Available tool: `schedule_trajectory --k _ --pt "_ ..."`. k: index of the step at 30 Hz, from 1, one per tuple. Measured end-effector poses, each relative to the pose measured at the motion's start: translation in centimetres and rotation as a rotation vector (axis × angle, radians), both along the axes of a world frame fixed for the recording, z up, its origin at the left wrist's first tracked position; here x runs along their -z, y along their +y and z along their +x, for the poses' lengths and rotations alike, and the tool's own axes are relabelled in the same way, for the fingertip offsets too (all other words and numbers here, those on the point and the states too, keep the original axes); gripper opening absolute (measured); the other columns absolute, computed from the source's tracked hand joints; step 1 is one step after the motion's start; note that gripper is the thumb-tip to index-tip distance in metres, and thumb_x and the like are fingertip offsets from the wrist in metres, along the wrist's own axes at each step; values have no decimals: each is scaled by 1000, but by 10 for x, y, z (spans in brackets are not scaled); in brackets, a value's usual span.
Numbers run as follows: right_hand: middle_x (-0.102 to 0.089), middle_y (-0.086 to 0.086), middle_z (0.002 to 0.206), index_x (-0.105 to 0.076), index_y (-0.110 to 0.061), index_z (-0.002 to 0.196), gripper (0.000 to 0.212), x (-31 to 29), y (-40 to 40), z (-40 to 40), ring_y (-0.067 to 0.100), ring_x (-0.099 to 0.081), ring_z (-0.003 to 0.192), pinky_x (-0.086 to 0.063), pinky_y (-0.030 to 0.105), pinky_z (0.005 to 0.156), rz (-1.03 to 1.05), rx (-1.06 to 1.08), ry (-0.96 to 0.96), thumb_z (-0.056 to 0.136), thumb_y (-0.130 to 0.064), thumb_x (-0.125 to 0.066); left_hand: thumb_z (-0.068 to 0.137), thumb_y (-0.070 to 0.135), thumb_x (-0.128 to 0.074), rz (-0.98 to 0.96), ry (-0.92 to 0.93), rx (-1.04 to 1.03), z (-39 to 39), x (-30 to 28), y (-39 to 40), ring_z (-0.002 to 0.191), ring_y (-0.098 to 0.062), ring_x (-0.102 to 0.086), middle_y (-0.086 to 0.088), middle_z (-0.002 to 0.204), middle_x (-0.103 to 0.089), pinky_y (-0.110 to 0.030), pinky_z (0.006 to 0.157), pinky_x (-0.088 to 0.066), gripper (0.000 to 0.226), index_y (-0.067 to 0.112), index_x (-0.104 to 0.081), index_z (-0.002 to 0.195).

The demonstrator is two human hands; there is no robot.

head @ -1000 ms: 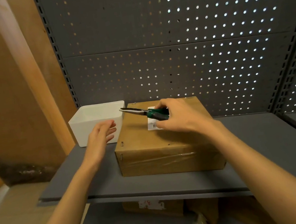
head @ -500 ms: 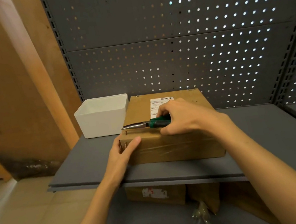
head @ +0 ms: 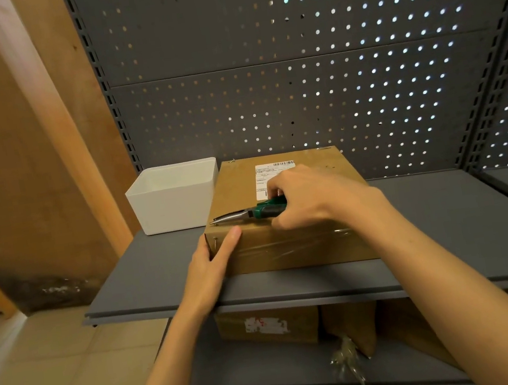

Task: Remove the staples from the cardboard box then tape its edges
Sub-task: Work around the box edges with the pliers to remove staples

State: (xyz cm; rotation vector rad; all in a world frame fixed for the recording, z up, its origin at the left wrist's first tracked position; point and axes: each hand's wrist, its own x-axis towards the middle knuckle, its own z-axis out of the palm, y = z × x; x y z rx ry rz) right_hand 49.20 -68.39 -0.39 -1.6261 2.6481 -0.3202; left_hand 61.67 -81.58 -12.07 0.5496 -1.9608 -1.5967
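A brown cardboard box (head: 303, 244) with a white label and clear tape on its front stands on the grey shelf (head: 449, 229). My right hand (head: 306, 197) grips green-handled needle-nose pliers (head: 249, 213), whose closed tips point left over the box's front left top corner. My left hand (head: 212, 261) holds that front left corner, thumb on the front face and fingers round the left side. A staple (head: 216, 240) shows on the front face near the thumb, just below the plier tips.
A white open bin (head: 175, 201) stands on the shelf to the left of the box, almost touching it. A perforated grey back panel (head: 296, 87) rises behind. The lower shelf holds more cardboard boxes (head: 266, 325). A wooden post (head: 47, 117) stands at the left.
My left hand went from hovering beside the box to holding its front left corner. My right hand brought the pliers down from the box's far left to that corner.
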Motion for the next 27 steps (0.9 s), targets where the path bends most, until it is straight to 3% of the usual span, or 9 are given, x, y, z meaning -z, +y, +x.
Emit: schedule_trajectory --k 12,18,23,27 --pt "-46 -5 84 -46 -30 85 18 0 0 -1 17 -48 77 -30 22 49 28 -46 -10 75 -28 -60 71 61 -51 2 -7 -4 0 1 0 106 -1 -53 12 120 -57 -12 76 -39 68 30 -43 131" --pt "-45 -3 90 -43 -32 83 18 -1 0 -3 20 -43 80 -22 22 50 27 -31 19 74 -30 -58 70 62 -51 8 -7 -9 1 1 0 102 3 -54 17 116 -57 -9 74 -38 67 32 -44 129" --pt "-48 -3 90 -46 -31 80 14 -1 -1 -6 20 -45 79 -22 22 50 26 -24 12 73 -30 -58 68 64 -51 15 -16 -3 1 -1 2 91 15 -56 24 109 -57 0 64 -41 53 42 -45 116" --pt "-53 -3 91 -52 -29 77 7 0 -4 -11 20 -47 81 -25 22 51 13 -5 -14 72 -30 -58 70 62 -51 22 -14 -6 1 -2 3 97 9 -54 24 111 -56 -3 67 -40 58 39 -42 123"
